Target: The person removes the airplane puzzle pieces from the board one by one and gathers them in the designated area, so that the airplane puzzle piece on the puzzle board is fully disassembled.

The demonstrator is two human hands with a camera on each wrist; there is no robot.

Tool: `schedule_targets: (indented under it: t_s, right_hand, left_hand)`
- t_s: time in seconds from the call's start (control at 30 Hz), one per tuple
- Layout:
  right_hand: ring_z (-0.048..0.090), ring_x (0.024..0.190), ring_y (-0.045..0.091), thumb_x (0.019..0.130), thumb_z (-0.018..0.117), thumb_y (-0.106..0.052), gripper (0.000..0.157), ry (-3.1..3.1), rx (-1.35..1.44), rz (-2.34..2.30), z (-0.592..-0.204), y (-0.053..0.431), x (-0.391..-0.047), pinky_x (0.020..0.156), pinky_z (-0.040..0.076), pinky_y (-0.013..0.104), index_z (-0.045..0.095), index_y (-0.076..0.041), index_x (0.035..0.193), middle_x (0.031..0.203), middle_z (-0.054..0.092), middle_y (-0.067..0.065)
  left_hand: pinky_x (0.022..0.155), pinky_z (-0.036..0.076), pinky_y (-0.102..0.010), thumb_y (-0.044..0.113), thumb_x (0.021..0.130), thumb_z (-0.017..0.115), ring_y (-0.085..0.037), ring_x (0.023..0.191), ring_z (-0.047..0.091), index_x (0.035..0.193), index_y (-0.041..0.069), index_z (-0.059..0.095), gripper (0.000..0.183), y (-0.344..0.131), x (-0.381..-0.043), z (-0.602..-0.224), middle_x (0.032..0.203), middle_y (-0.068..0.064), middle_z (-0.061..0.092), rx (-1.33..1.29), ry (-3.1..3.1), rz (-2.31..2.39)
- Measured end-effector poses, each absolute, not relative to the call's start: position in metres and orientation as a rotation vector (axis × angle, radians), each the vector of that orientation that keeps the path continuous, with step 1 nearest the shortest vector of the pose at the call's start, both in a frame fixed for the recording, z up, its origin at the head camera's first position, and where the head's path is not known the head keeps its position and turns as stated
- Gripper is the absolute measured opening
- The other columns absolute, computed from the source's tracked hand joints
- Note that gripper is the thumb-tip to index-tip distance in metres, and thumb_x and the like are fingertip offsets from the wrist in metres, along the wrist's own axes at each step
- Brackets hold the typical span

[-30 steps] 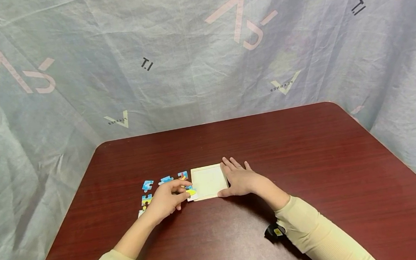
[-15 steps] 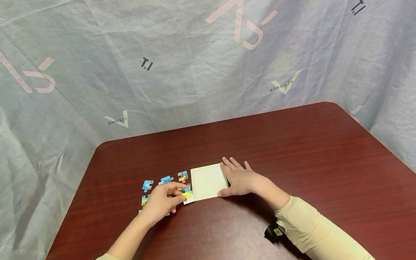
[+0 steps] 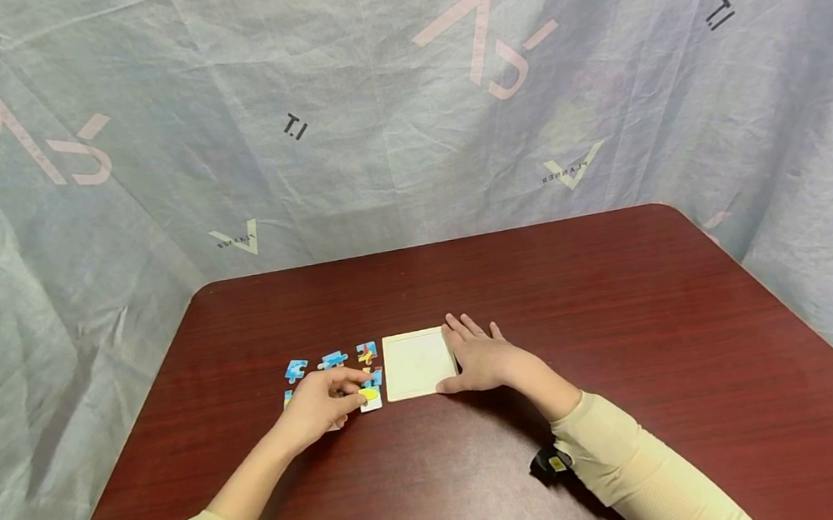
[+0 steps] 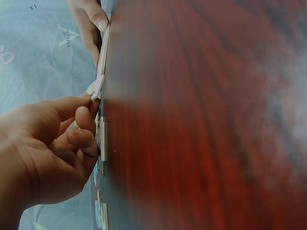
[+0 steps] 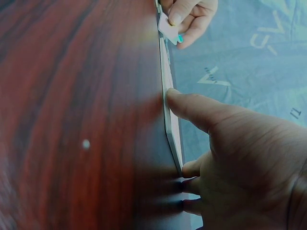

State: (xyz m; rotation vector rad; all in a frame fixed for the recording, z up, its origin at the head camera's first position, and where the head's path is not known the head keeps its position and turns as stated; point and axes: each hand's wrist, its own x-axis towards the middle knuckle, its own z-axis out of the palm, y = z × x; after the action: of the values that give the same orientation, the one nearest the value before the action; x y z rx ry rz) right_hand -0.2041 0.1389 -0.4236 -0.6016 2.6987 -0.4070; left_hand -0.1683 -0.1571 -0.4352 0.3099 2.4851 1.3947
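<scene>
Between thumb and fingertips, my left hand (image 3: 322, 403) pinches a puzzle piece (image 3: 371, 399) with a yellow shape on white and some blue. In the left wrist view that piece (image 4: 97, 87) is tilted, one edge raised off the table. It is just left of a shallow square puzzle tray (image 3: 388, 371) with a pale wooden rim and a bare inside. My right hand (image 3: 485, 360) rests along the tray's right edge, its fingers straight and spread; in the right wrist view the thumb (image 5: 192, 106) lies on the rim.
Several jigsaw pieces lie left of the tray, among them a blue piece (image 3: 295, 370), another blue one (image 3: 332, 359) and one with red and yellow (image 3: 367, 352). Others are partly hidden beneath my left hand. The dark red table (image 3: 539, 282) meets a grey cloth backdrop (image 3: 378, 172).
My left hand has drawn the pinched piece leftward from over the tray's front left corner, so the tray's left rim is uncovered. The right hand and tray have stayed put.
</scene>
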Motion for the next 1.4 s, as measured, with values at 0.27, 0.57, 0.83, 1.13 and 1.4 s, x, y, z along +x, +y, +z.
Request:
schedule_targets:
  t_s: [0.27, 0.57, 0.83, 1.13, 1.4]
  right_hand:
    - [0.0, 0.154, 0.032, 0.092, 0.065, -0.059, 0.103, 2.696, -0.609, -0.392, -0.424, 0.1392, -0.2043, 0.117, 0.005, 0.065, 0.014, -0.004, 0.162, 0.168, 0.003, 0.014]
    - [0.001, 0.154, 0.033, 0.092, 0.066, -0.058, 0.103, 2.696, -0.605, -0.402, -0.4223, 0.1397, -0.2033, 0.117, 0.005, 0.065, 0.014, -0.003, 0.162, 0.168, 0.004, 0.015]
    - [0.001, 0.154, 0.032, 0.092, 0.065, -0.059, 0.103, 2.694, -0.603, -0.387, -0.4223, 0.1379, -0.2036, 0.117, 0.005, 0.064, 0.014, -0.004, 0.162, 0.168, 0.003, 0.014]
    - [0.001, 0.154, 0.033, 0.092, 0.066, -0.059, 0.103, 2.697, -0.603, -0.388, -0.4218, 0.1386, -0.2038, 0.117, 0.005, 0.065, 0.014, -0.004, 0.162, 0.168, 0.004, 0.015]
    - [0.002, 0.154, 0.033, 0.092, 0.067, -0.056, 0.102, 2.698, -0.606, -0.406, -0.423, 0.1409, -0.2039, 0.117, 0.007, 0.065, 0.014, -0.004, 0.162, 0.168, 0.006, 0.015]
  left_hand:
    - [0.051, 0.045, -0.028, 0.004, 0.092, 0.072, -0.019, 0.059, 0.053, 0.118, 0.009, 0.073, 0.027, -0.1584, -0.1688, -0.4367, 0.093, -0.005, 0.064, 0.323, 2.501, 1.383]
    - [0.05, 0.043, -0.026, 0.006, 0.09, 0.075, -0.017, 0.057, 0.051, 0.113, 0.011, 0.074, 0.023, -0.1571, -0.1685, -0.4365, 0.092, -0.004, 0.063, 0.297, 2.526, 1.358]
    - [0.05, 0.044, -0.027, 0.009, 0.088, 0.078, -0.012, 0.05, 0.043, 0.109, 0.015, 0.076, 0.022, -0.1568, -0.1681, -0.4338, 0.096, 0.0, 0.065, 0.297, 2.616, 1.268]
    - [0.05, 0.044, -0.029, 0.009, 0.089, 0.078, -0.015, 0.053, 0.049, 0.109, 0.013, 0.076, 0.021, -0.1551, -0.1687, -0.4314, 0.095, 0.0, 0.063, 0.325, 2.635, 1.278]
    - [0.051, 0.04, -0.029, 0.008, 0.089, 0.078, -0.013, 0.05, 0.04, 0.11, 0.013, 0.076, 0.022, -0.1507, -0.1711, -0.4299, 0.096, 0.003, 0.065, 0.356, 2.675, 1.258]
